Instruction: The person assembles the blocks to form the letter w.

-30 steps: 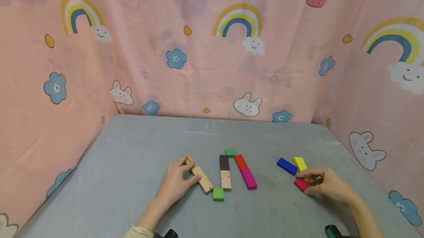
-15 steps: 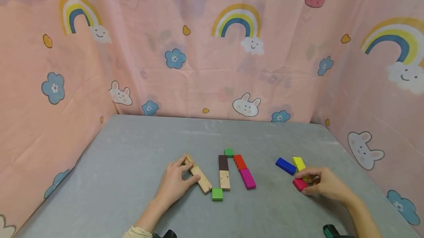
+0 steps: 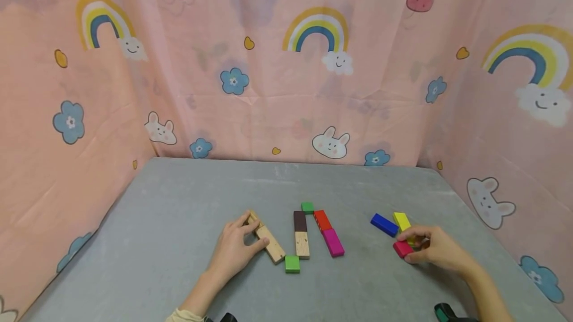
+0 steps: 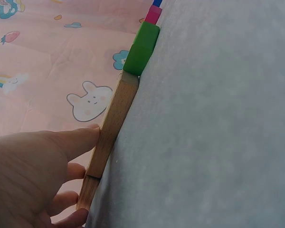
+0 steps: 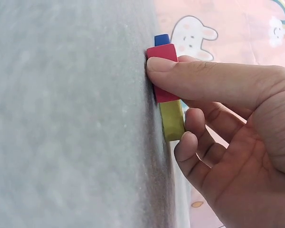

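Pinching the red block [image 3: 402, 249], well to the right of the near green block [image 3: 292, 264], the right hand [image 3: 438, 250] keeps thumb and forefinger narrow. Left of the near green block, the left hand [image 3: 235, 242] touches the wooden blocks [image 3: 270, 246] with loose fingers. The red block looks light, rigid, smooth; opposite ends probably give the surest hold.

In the head view, your right hand [image 3: 437, 250] partly hides the red rectangular block [image 3: 401, 249] and the yellow rectangular block [image 3: 401, 220]; the bottom edge cuts your cream fabric sleeve [image 3: 183, 316]. A blue piece [image 4: 157, 2], probably a block, leaves the left wrist view's top.
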Action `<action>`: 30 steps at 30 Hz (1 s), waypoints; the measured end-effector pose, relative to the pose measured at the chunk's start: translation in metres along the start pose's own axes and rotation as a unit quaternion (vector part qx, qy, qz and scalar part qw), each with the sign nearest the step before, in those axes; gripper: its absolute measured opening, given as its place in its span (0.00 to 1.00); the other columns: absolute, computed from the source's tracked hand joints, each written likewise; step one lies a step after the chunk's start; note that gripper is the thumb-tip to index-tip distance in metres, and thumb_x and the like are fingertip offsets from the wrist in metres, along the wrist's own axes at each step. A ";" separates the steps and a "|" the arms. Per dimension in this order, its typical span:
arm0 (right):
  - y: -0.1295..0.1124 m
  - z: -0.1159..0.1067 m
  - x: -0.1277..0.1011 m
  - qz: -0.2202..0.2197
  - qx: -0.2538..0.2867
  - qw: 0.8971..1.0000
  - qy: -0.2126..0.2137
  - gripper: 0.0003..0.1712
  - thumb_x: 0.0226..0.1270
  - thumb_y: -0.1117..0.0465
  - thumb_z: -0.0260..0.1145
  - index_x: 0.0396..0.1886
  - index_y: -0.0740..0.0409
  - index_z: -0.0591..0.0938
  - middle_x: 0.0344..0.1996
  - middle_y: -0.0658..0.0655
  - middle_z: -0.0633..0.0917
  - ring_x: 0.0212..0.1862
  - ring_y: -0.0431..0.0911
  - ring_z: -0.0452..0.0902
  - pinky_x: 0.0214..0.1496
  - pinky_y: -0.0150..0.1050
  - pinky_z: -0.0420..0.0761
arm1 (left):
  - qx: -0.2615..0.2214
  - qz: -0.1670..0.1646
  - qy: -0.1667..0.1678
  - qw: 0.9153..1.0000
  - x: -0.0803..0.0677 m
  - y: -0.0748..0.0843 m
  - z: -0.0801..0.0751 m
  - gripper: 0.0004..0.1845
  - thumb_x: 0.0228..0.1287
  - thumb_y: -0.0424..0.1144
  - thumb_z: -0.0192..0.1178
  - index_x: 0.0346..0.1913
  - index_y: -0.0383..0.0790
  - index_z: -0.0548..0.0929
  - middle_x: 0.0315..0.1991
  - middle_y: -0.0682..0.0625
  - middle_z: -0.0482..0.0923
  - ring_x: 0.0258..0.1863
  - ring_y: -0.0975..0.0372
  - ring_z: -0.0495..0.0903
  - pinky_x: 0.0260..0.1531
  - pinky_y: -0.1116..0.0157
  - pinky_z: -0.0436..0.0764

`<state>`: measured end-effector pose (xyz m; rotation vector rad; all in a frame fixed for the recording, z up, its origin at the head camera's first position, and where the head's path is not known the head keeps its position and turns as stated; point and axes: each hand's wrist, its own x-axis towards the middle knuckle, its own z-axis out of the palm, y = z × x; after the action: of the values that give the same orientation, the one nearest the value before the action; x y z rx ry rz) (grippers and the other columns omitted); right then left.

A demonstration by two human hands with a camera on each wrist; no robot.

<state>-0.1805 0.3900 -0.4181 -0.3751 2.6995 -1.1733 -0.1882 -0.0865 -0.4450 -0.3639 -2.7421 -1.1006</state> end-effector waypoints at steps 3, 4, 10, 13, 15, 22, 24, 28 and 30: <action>-0.001 0.000 -0.001 0.005 0.003 1.000 0.002 0.21 0.51 0.60 0.79 0.45 0.61 0.86 0.33 0.57 0.77 0.36 0.49 0.70 0.34 0.37 0.73 | 0.000 0.001 0.001 1.000 0.000 0.001 0.000 0.30 0.59 0.51 0.71 0.61 0.37 0.82 0.69 0.38 0.66 0.59 0.42 0.68 0.51 0.42 0.71; -0.001 0.000 -0.001 0.002 0.003 1.000 0.002 0.21 0.51 0.61 0.79 0.45 0.62 0.86 0.32 0.57 0.77 0.36 0.49 0.70 0.34 0.37 0.72 | 0.000 0.001 0.001 1.000 0.000 0.001 0.001 0.30 0.59 0.51 0.71 0.61 0.37 0.82 0.69 0.38 0.66 0.59 0.42 0.69 0.51 0.42 0.72; -0.001 -0.001 -0.003 -0.004 0.005 1.000 0.005 0.20 0.52 0.61 0.79 0.44 0.62 0.86 0.32 0.57 0.77 0.35 0.49 0.71 0.33 0.36 0.72 | 0.001 0.002 0.001 1.000 0.001 0.001 0.001 0.30 0.59 0.51 0.71 0.60 0.37 0.82 0.69 0.38 0.66 0.58 0.42 0.69 0.50 0.43 0.72; -0.002 -0.001 -0.003 0.004 0.003 1.000 0.006 0.20 0.52 0.60 0.79 0.44 0.61 0.86 0.32 0.57 0.77 0.35 0.49 0.71 0.33 0.36 0.72 | -0.001 0.004 0.002 1.000 0.001 0.001 0.001 0.30 0.59 0.51 0.71 0.60 0.36 0.82 0.69 0.37 0.66 0.58 0.41 0.69 0.51 0.42 0.72; -0.002 -0.001 -0.003 0.004 0.001 1.000 0.005 0.20 0.53 0.60 0.79 0.45 0.61 0.86 0.32 0.57 0.77 0.36 0.49 0.70 0.33 0.37 0.72 | -0.003 0.004 0.002 1.000 0.001 0.002 0.001 0.30 0.59 0.51 0.71 0.60 0.36 0.82 0.69 0.37 0.66 0.59 0.41 0.69 0.51 0.42 0.71; -0.007 0.002 -0.003 0.018 0.004 1.000 0.021 0.22 0.51 0.59 0.80 0.45 0.62 0.85 0.30 0.57 0.76 0.33 0.49 0.71 0.31 0.37 0.71 | -0.010 0.001 -0.002 1.000 0.000 0.001 0.001 0.30 0.59 0.51 0.70 0.60 0.36 0.82 0.69 0.37 0.66 0.60 0.41 0.68 0.52 0.42 0.71; -0.012 0.005 -0.004 0.016 0.009 0.999 0.028 0.22 0.52 0.59 0.80 0.45 0.62 0.85 0.29 0.57 0.76 0.32 0.49 0.72 0.31 0.37 0.72 | -0.008 0.003 -0.001 1.000 0.000 0.001 0.001 0.30 0.59 0.51 0.71 0.60 0.36 0.82 0.69 0.37 0.66 0.60 0.41 0.68 0.52 0.42 0.71; -0.022 0.010 -0.004 0.004 0.024 0.999 0.044 0.21 0.52 0.58 0.80 0.45 0.61 0.85 0.29 0.58 0.77 0.31 0.49 0.73 0.31 0.36 0.74 | -0.008 0.001 0.001 1.000 -0.001 0.001 -0.001 0.30 0.59 0.50 0.71 0.60 0.36 0.82 0.69 0.37 0.66 0.60 0.40 0.67 0.52 0.42 0.71; -0.026 0.012 -0.004 -0.003 0.035 0.998 0.047 0.21 0.52 0.59 0.79 0.45 0.61 0.85 0.30 0.58 0.77 0.32 0.50 0.74 0.32 0.36 0.75 | -0.007 0.003 0.001 1.000 -0.001 0.001 -0.001 0.30 0.59 0.50 0.71 0.60 0.36 0.82 0.68 0.37 0.66 0.60 0.40 0.67 0.52 0.41 0.71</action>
<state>-0.1697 0.3654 -0.4066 -0.3267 2.7287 -1.3138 -0.1870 -0.0863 -0.4438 -0.3726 -2.7310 -1.1181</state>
